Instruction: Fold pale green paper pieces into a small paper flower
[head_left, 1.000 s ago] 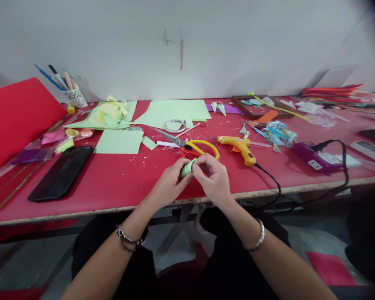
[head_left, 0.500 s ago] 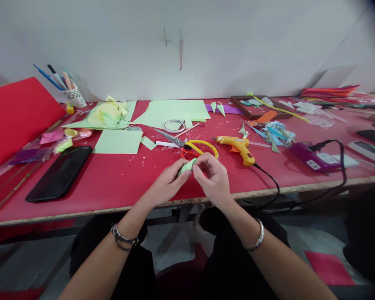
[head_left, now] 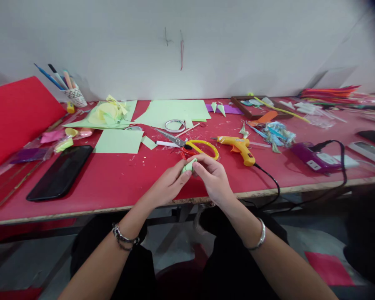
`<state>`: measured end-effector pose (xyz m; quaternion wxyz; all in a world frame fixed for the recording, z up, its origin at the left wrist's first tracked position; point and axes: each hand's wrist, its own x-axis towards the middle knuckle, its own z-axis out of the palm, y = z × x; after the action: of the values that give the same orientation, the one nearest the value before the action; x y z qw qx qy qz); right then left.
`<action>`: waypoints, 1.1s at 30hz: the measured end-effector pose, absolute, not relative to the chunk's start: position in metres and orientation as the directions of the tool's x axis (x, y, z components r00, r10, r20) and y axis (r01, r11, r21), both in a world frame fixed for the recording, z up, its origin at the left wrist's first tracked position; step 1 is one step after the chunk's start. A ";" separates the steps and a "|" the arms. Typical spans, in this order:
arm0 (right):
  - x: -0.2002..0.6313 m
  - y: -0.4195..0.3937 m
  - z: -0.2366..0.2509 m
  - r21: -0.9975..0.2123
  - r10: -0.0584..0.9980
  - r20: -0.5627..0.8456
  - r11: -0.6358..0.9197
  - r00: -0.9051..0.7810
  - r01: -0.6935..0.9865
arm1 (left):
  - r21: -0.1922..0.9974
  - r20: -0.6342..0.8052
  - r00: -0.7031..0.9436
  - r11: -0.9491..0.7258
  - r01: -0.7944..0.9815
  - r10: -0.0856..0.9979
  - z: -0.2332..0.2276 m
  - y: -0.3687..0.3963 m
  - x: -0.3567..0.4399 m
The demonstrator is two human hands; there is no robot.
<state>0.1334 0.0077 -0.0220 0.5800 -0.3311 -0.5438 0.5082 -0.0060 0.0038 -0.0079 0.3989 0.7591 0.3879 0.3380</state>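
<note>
A small piece of light green paper (head_left: 189, 166), curled or rolled, is pinched between my two hands above the table's front edge. My left hand (head_left: 170, 183) holds it from the left with thumb and fingers closed. From the right, the thumb and bent fingers of my right hand (head_left: 215, 179) press on its other end. Just beyond my fingers lie scissors with yellow handles (head_left: 203, 146), partly over a white pen (head_left: 167, 144) and a red-handled tool (head_left: 187, 153). A yellow glue gun (head_left: 237, 146) rests to the right. Two small green paper cones (head_left: 221, 109) lie farther back.
Green paper sheets (head_left: 118, 142) and a tape roll (head_left: 175, 126) lie on the red table (head_left: 112, 179). A black phone (head_left: 61, 173) is at left. At right are blue tassels (head_left: 278, 133), a purple power socket (head_left: 314, 157) with cables, and a brown tray (head_left: 246, 109). A pen cup (head_left: 74, 96) stands behind.
My right thumb and fingers have shifted slightly on the green paper, which now shows less between my hands. The things on the table have stayed in place.
</note>
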 end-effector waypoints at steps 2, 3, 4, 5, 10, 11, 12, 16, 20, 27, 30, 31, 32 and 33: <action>0.133 0.008 -0.023 -0.934 0.953 0.278 0.239 -0.121 -0.265 | 0.881 0.199 0.472 -0.368 0.297 0.859 -0.008 0.004 -0.006; 0.133 0.008 -0.023 -0.933 0.955 0.268 0.223 -0.129 -0.281 | 0.890 0.196 0.473 -0.358 0.282 0.859 -0.009 0.004 -0.006; 0.133 0.008 -0.023 -0.931 0.956 0.258 0.207 -0.140 -0.299 | 0.899 0.191 0.473 -0.346 0.267 0.860 -0.009 0.003 -0.006; 0.133 0.008 -0.023 -0.929 0.957 0.248 0.191 -0.149 -0.318 | 0.909 0.184 0.472 -0.332 0.253 0.862 -0.009 0.003 -0.005; 0.133 0.007 -0.022 -0.921 0.959 0.222 0.147 -0.176 -0.360 | 0.934 0.169 0.465 -0.291 0.206 0.869 -0.011 0.002 -0.004; 0.133 0.007 -0.022 -0.921 0.959 0.221 0.146 -0.177 -0.361 | 0.932 0.176 0.463 -0.299 0.207 0.869 -0.012 0.002 -0.004; 0.132 0.008 -0.022 -0.922 0.959 0.220 0.146 -0.176 -0.360 | 0.925 0.187 0.462 -0.314 0.214 0.867 -0.012 0.002 -0.004; 0.132 0.008 -0.023 -0.926 0.961 0.218 0.150 -0.167 -0.346 | 0.866 0.261 0.454 -0.415 0.281 0.852 -0.014 0.004 -0.004; 0.131 0.007 -0.024 -0.941 0.961 0.222 0.167 -0.163 -0.295 | 0.818 0.261 0.441 -0.439 0.371 0.859 -0.015 0.006 -0.003; 0.131 0.007 -0.023 -0.947 0.961 0.224 0.176 -0.161 -0.268 | 0.799 0.280 0.443 -0.462 0.384 0.852 -0.016 0.005 -0.003; 0.131 0.007 -0.024 -0.946 0.961 0.227 0.178 -0.160 -0.272 | 0.797 0.280 0.443 -0.464 0.387 0.851 -0.015 0.005 -0.003; 0.131 0.007 -0.024 -0.944 0.961 0.226 0.176 -0.159 -0.279 | 0.795 0.277 0.443 -0.462 0.393 0.853 -0.015 0.005 -0.002; 0.131 0.007 -0.024 -0.942 0.962 0.224 0.172 -0.158 -0.287 | 0.793 0.272 0.442 -0.460 0.400 0.855 -0.014 0.005 -0.002; 0.131 0.007 -0.024 -0.940 0.963 0.220 0.167 -0.156 -0.297 | 0.792 0.268 0.442 -0.457 0.406 0.856 -0.014 0.005 -0.002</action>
<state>0.1305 0.0066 -0.0243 0.5638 -0.3228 -0.5153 0.5589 -0.0021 0.0046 -0.0144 0.3300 0.7823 0.4032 0.3413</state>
